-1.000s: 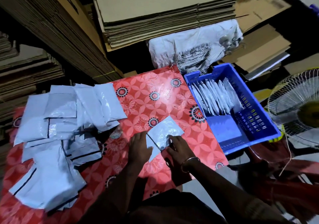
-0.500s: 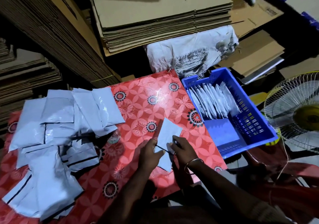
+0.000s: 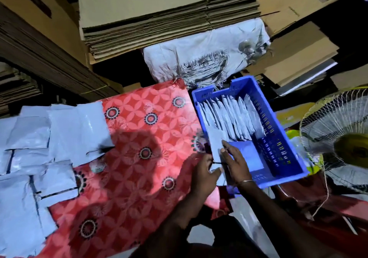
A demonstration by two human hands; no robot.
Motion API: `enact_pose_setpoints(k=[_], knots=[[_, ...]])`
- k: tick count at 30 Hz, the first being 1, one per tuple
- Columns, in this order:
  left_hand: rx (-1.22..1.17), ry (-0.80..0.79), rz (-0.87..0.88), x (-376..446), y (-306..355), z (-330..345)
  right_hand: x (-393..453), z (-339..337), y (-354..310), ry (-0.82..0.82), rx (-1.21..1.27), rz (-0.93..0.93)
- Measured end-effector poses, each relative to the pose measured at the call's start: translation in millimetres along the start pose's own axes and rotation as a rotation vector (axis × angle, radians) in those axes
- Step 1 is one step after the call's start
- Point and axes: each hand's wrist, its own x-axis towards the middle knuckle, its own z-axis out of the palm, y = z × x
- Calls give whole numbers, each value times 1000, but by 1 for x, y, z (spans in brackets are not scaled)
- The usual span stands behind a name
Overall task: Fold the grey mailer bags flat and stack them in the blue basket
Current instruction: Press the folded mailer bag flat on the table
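Item in hand: one grey mailer bag (image 3: 215,144), folded narrow, held at the near-left edge of the blue basket (image 3: 286,158), its upper end already over the rim and leaning toward the filed row. My left hand (image 3: 205,173) pinches its lower end, thumb and fingers curled round the fold. My right hand (image 3: 235,163) lies along its right side, fingers mostly straight and pressing the bag flat; whether the thumb hooks behind it I cannot tell.

Done: a row of folded bags (image 3: 229,116), roughly ten by my count, standing on edge side by side in the far half of the basket. The near half shows bare blue floor.

Left: a loose pile of unfolded bags (image 3: 39,148), overlapping one another across the left part of the red floral tablecloth (image 3: 147,138). It looks at least as large as the filed row, so I judge the job near or short of half done.

Surroundings: stacked flat cardboard (image 3: 169,15) behind; a white woven sack (image 3: 205,58) with a frayed dark patch; a wire-guarded fan (image 3: 338,138) right of the basket.

Writing: a small printed block on a carton at top right, too blurred to read. Embossed marks on the basket's far wall, illegible. No brand visible on any bag.
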Motion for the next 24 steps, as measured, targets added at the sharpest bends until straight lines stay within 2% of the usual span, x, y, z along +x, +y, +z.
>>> enact_pose_setpoints(k=[6,9,12,15,18,20,24], knots=[[126,-37,-139,12,-7,84,34,-44,51,-97,80,215],[197,-39,-217,17,-15,95,52,-45,75,-165,62,283],[165,-41,-309,27,-19,100,72,-38,97,-254,32,310],[50,-55,-426,46,-15,100,83,-28,92,-323,-85,294],[-203,29,-548,59,-13,99,91,-22,96,-318,-217,237],[-316,82,-584,63,-10,99,93,-18,105,-342,-231,221],[-392,157,-606,64,-3,100,92,-13,120,-413,-206,243]])
